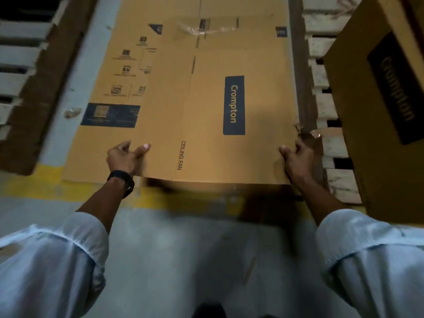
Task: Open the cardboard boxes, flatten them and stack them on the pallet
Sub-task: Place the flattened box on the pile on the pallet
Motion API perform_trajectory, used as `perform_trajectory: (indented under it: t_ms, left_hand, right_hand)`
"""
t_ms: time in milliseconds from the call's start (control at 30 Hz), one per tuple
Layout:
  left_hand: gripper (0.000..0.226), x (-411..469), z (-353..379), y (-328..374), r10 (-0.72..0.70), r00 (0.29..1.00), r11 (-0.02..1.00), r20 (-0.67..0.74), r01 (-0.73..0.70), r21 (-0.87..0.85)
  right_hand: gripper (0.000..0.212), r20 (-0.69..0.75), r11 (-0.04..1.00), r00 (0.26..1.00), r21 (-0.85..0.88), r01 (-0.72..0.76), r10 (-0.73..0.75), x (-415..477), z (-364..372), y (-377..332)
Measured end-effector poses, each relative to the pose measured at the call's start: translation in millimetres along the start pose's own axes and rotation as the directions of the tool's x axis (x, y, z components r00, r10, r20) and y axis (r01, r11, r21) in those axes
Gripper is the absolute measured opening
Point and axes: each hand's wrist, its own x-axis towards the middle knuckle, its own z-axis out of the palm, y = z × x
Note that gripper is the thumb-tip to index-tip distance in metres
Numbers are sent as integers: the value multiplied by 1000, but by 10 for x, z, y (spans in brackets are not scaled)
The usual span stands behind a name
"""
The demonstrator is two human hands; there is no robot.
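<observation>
A flattened brown cardboard box (202, 99) printed "Crompton" and "CEILING FAN" lies stretched out in front of me. My left hand (125, 156), with a black watch at the wrist, grips its near edge at the left, thumb on top. My right hand (297, 157) grips the near right corner, where the cardboard is torn. The near edge is lifted a little above darker cardboard (263, 203) underneath. An assembled Crompton box (376, 106) stands upright at the right.
White slatted pallets show at the right (330, 115) and the far left (16, 72). A dark brown cardboard sheet (41, 99) lies along the left. A yellow floor line (34, 180) runs across the grey floor near my legs.
</observation>
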Motion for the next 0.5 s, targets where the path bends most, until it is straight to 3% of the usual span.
perform_trajectory:
  t_ms: [200, 300, 400, 500]
  left_hand:
    - [67, 209, 49, -278, -146, 981, 971, 129, 118, 208]
    - [64, 213, 42, -311, -186, 967, 947, 173, 129, 296]
    - [67, 58, -27, -155, -167, 964, 939, 207, 92, 330]
    - [50, -260, -175, 274, -77, 967, 949, 243, -3, 315]
  right_hand:
    - [42, 147, 958, 966, -224, -177, 213, 124, 186, 71]
    - [46, 218, 926, 936, -323, -198, 276, 180, 216, 15]
    - [57, 233, 945, 946, -289, -156, 227, 142, 100, -139]
    - [51, 234, 977, 956, -161, -142, 177, -5, -164, -523]
